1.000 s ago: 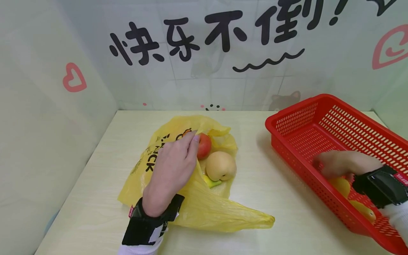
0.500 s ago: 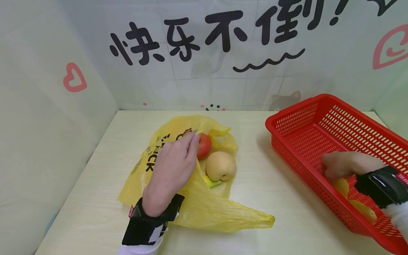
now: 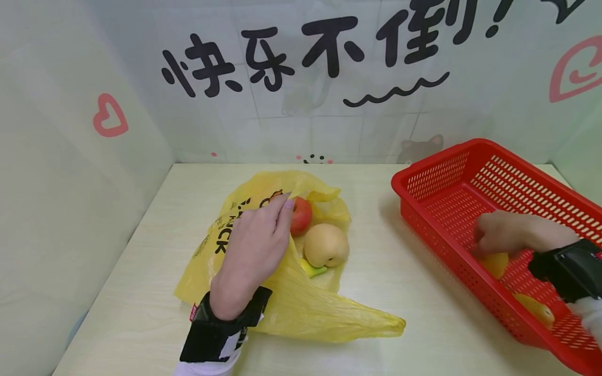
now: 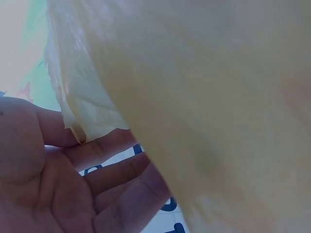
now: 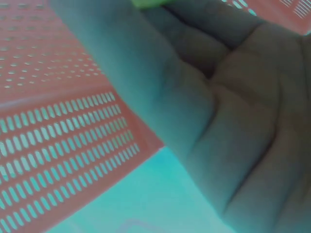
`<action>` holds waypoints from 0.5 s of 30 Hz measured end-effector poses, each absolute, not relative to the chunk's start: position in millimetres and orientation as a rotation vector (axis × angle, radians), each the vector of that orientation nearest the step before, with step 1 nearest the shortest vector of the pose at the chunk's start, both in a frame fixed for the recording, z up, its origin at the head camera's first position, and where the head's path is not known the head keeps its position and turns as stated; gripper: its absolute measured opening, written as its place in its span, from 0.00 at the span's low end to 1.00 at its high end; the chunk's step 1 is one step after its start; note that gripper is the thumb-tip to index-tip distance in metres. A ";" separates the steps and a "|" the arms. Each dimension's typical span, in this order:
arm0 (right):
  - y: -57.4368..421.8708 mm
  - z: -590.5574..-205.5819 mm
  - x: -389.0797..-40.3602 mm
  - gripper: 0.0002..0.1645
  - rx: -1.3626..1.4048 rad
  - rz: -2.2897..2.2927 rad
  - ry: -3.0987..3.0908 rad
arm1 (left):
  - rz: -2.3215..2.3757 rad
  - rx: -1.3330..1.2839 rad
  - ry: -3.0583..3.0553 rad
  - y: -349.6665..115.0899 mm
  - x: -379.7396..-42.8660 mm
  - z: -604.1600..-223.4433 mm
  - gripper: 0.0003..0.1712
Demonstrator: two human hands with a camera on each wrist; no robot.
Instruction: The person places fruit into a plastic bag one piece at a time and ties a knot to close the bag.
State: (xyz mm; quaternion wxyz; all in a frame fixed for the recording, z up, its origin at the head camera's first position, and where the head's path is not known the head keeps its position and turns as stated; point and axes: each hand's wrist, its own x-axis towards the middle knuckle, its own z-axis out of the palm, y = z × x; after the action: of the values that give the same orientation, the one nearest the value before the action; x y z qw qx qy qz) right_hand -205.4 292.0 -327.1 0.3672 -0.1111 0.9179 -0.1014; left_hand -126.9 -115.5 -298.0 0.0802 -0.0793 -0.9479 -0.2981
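In the head view my left hand (image 3: pixel 256 245) pinches the mouth edge of a yellow plastic bag (image 3: pixel 329 313), lifting that edge; the left wrist view shows the bag film (image 4: pixel 204 107) between thumb and fingers. Inside the bag's mouth lie a red apple (image 3: pixel 301 216), a round tan pear (image 3: pixel 326 245) and a yellow-green item (image 3: pixel 312 268), mostly hidden. My right hand (image 3: pixel 508 232) is down in a red basket (image 3: pixel 451 271), its curled fingers holding a yellow fruit (image 3: pixel 495 265). Its fingertips are hidden; a green bit (image 5: pixel 148 2) shows at the right wrist view's top.
A second yellow fruit (image 3: pixel 536 310) lies in the basket, nearer the front. The basket stands at the table's right, its slotted walls rising around my right hand. A printed wall (image 3: pixel 282 130) closes off the back, and side walls flank the pale table (image 3: pixel 131 292).
My right hand has moved slightly to the right and up, and the yellow fruit under it has shifted away from the second one. My left hand and the bag stay still.
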 end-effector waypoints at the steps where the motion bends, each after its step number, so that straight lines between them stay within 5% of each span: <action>1: 291.2 -325.6 -206.4 0.26 -0.302 -0.254 2.383 | -0.891 -0.237 -2.835 -115.6 -126.9 -298.0 0.24; 15: 271.3 -301.5 -205.5 0.20 -0.422 -0.241 2.778 | -0.889 -0.249 -2.831 -115.4 -127.1 -298.3 0.24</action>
State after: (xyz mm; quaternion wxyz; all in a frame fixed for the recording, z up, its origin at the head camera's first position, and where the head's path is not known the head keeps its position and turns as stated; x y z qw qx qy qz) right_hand -205.5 271.3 -301.5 0.1600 -0.1476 0.9724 -0.0844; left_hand -127.1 -115.4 -298.3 0.0819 -0.0832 -0.9475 -0.2975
